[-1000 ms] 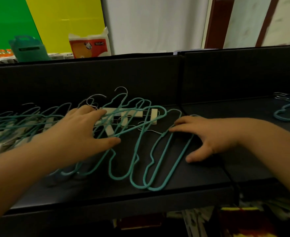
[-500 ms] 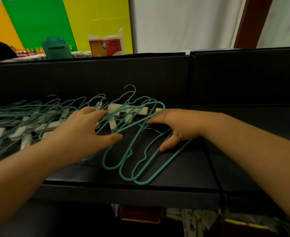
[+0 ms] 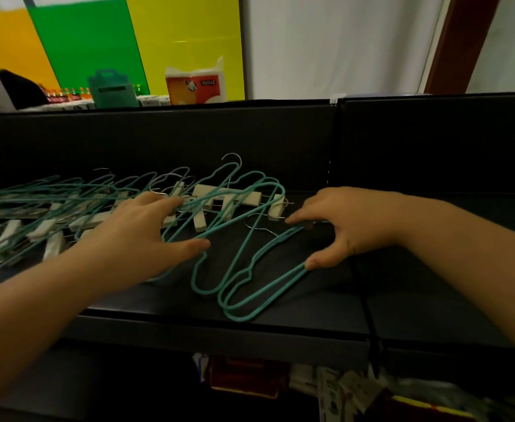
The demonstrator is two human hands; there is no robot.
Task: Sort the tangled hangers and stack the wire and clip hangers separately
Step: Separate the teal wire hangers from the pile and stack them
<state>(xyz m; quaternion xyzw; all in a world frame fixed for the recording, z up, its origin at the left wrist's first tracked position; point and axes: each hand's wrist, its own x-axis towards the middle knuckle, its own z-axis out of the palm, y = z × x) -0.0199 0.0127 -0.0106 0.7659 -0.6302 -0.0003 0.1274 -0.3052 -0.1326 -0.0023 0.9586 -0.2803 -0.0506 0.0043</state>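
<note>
Right hand (image 3: 350, 223) is pinching the teal wire hanger (image 3: 259, 287) at 5 o'clock of the tangled pile (image 3: 104, 208); left hand (image 3: 140, 236) rests flat on it, fingers straight. If that hanger's snagged on the clip hangers (image 3: 228, 199), pulling probably drags everything along.

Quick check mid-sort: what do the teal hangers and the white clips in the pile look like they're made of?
Teal hangers: thin wire, apparently metal under a matte teal coating; bare silvery hooks show at the tops. White clips: blocky off-white pieces, likely plastic, though painted wood can't be ruled out, mounted on thin bare metal rods.
</note>
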